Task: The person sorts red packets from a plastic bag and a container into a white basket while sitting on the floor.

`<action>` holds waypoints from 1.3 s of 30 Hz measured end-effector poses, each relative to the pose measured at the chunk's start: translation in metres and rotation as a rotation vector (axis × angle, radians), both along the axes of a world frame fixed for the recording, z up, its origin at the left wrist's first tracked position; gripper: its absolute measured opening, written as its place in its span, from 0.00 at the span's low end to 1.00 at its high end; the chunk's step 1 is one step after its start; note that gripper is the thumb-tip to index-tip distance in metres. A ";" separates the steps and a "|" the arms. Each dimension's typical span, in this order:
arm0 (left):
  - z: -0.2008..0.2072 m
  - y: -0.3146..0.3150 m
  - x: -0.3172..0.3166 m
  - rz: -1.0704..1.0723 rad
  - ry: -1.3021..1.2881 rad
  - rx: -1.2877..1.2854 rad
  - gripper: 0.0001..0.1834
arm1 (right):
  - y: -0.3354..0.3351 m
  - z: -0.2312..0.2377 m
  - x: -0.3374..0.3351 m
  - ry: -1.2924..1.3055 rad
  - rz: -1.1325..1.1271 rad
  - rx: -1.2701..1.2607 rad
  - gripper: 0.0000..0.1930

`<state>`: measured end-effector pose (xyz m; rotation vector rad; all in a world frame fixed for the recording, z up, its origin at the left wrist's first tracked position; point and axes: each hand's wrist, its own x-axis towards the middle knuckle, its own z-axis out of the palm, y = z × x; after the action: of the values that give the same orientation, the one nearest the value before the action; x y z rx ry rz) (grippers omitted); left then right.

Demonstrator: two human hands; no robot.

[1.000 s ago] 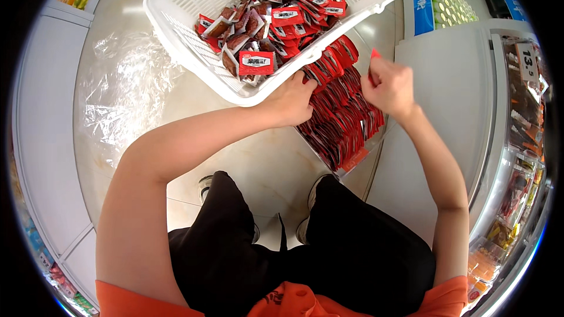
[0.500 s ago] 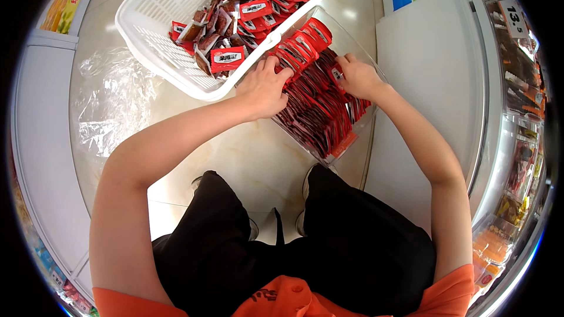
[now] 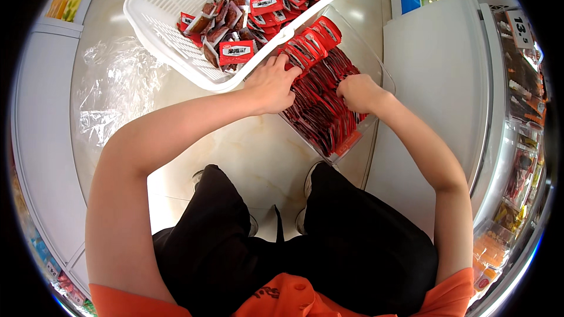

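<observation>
On glossy cream floor tiles (image 3: pixel 258 152), beside a white slatted plastic basket (image 3: pixel 217 87): pushing tightly curled right hand (image 3: pixel 360 93) among flat shiny red packets (image 3: pixel 317 111) in a clear plastic box (image 3: pixel 338 156), no longer showing 1, perhaps slotted in; resting loosely bent left hand (image 3: pixel 271 85) against them, with neither grip visible

One head-worn fisheye looks steeply down at the left hand (image 3: pixel 272 86) and right hand (image 3: pixel 362 93) from close above, the lap (image 3: pixel 352 243) at six o'clock

Red packets (image 3: pixel 320 101) in close rows, on edge in a clear box (image 3: pixel 333 158), loose packets (image 3: pixel 265 4) heaped in a white basket (image 3: pixel 220 87)
</observation>
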<state>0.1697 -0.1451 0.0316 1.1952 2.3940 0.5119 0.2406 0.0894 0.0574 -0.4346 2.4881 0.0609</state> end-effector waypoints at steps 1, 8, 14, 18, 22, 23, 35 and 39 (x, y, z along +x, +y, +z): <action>0.000 0.000 0.000 -0.001 0.002 -0.008 0.26 | -0.007 0.001 0.000 -0.014 0.008 -0.011 0.04; -0.002 -0.001 0.000 0.055 0.021 0.044 0.27 | -0.044 0.006 -0.010 0.243 -0.338 -0.589 0.10; -0.002 -0.009 -0.001 0.062 0.056 0.189 0.20 | -0.052 -0.013 -0.023 0.351 -0.766 -0.684 0.09; 0.008 -0.014 -0.005 -0.068 0.008 0.112 0.16 | -0.066 -0.033 -0.017 0.428 -0.850 -0.758 0.08; 0.011 -0.006 -0.009 -0.146 -0.137 -0.131 0.17 | -0.079 -0.033 -0.025 0.482 -0.877 -0.742 0.08; 0.009 -0.005 -0.009 -0.146 -0.136 -0.148 0.17 | -0.080 -0.033 -0.028 0.466 -0.908 -0.742 0.08; 0.002 -0.005 -0.006 -0.047 -0.002 -0.140 0.28 | -0.070 -0.040 -0.004 0.287 -0.967 -0.650 0.17; 0.005 -0.001 -0.007 -0.054 -0.026 -0.188 0.28 | -0.063 -0.052 -0.002 0.162 -0.981 -0.668 0.19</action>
<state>0.1628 -0.1465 0.0362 1.1588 2.3223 0.2770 0.2385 0.0269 0.0057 0.5917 2.5496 -1.1665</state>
